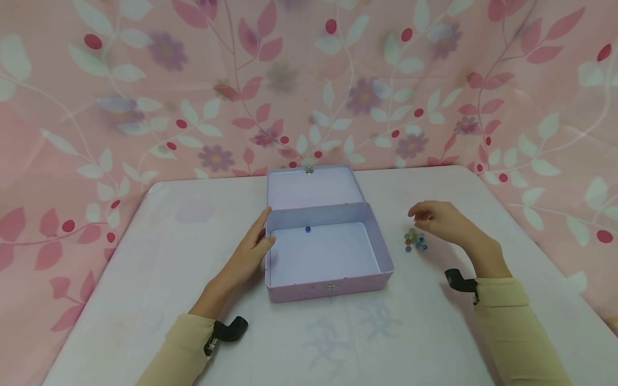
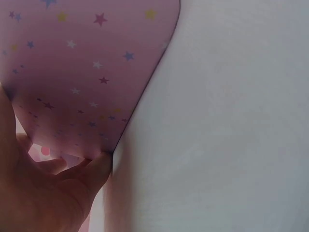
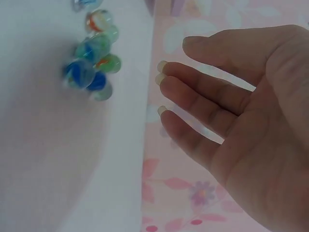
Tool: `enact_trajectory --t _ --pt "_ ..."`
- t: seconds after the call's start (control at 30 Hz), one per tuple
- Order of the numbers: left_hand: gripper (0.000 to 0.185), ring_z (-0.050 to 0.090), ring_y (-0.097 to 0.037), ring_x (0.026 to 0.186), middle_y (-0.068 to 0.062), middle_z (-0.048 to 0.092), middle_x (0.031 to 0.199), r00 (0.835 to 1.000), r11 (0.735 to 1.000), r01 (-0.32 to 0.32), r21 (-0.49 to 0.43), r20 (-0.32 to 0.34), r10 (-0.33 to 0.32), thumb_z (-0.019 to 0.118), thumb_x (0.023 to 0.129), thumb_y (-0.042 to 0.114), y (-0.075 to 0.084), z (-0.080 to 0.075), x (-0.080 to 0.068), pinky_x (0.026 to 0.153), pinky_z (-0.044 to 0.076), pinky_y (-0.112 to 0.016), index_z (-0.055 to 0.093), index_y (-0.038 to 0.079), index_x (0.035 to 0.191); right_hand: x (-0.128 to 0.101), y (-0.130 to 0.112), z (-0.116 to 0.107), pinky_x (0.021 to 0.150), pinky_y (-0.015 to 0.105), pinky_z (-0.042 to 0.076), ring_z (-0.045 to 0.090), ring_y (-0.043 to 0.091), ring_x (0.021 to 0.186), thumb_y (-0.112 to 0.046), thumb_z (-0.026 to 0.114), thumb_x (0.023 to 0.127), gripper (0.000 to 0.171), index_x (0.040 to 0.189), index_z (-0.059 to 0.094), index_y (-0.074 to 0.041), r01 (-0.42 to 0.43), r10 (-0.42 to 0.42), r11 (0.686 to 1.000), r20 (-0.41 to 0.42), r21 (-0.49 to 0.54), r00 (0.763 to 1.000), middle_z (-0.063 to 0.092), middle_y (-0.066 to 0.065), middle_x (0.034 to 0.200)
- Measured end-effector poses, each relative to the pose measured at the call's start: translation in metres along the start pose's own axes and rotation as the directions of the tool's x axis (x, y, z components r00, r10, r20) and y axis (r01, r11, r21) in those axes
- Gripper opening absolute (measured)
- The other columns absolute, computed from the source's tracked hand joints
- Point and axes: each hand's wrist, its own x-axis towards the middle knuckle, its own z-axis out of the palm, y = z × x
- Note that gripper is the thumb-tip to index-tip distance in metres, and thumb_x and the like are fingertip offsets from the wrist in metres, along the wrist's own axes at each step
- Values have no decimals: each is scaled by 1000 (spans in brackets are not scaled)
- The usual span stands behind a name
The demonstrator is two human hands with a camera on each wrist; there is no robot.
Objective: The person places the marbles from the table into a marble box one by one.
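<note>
A lilac metal box [image 1: 330, 289] stands on the table with its lid [image 1: 311, 187] tipped back. My left hand [image 1: 247, 251] grips the box's left side, thumb over the rim and fingers along the outer wall. In the left wrist view, that pink wall [image 2: 87, 63] is printed with small stars. One dark blue marble [image 1: 308, 229] lies inside the box near its back wall. To the right of the box, several glass marbles [image 1: 416, 240] sit in a cluster. Just above and beside them hovers my right hand [image 1: 441, 221], fingers loosely bent, nothing visible in it.
A white cloth [image 1: 203, 214] covers the table, with faint blue prints near the front. Behind it hangs a pink floral curtain [image 1: 289, 80]. Each sleeve carries a black wrist camera, one at the left cuff [image 1: 230, 329] and another at the right cuff [image 1: 460, 280].
</note>
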Motion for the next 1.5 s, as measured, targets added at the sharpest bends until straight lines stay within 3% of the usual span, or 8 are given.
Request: enact_trajectory --t 0.2,0.4,0.6,0.83,1.23,1.5 --pt "68 14 -37 154 -1 3 169 1000 1000 9 8 16 -9 41 104 17 24 -1 -9 124 16 -57 6 22 161 -2 16 7 78 37 50 59 24 91 -2 63 89 22 110 70 -3 -15 16 1000 41 -14 999 67 10 95" --pt "68 14 -36 154 0 4 169 1000 1000 11 13 15 -12 41 103 19 27 -2 -11 123 16 -58 6 24 161 -4 24 11 79 39 50 58 23 89 0 61 87 23 107 72 -3 -24 25 999 50 -30 998 68 11 94" --pt "68 13 -34 155 3 3 169 1000 1000 5 4 10 -5 41 104 19 14 -2 -5 124 15 -56 5 24 161 -5 31 13 78 37 50 57 24 89 0 58 89 25 109 72 -4 -68 72 996 83 -50 994 68 11 97" --pt "67 15 -31 155 13 4 167 1000 1000 -18 15 -9 18 42 104 25 -9 -2 2 124 15 -56 6 34 160 -4 33 15 71 32 47 54 24 85 0 57 89 26 109 73 -4 -91 97 994 103 -63 990 63 10 91" --pt "67 14 -32 155 15 4 167 999 999 -32 8 -13 33 42 104 26 -11 -1 2 124 16 -56 7 37 160 0 30 20 77 40 52 56 23 83 0 59 89 22 103 75 -2 -81 94 990 121 -114 988 68 10 92" --pt "67 16 -29 155 13 6 167 999 999 -43 9 -16 44 42 103 25 -9 1 1 124 17 -54 8 33 161 3 29 23 70 34 47 53 22 79 2 59 85 17 94 73 -4 -77 96 987 135 -143 986 62 6 82"
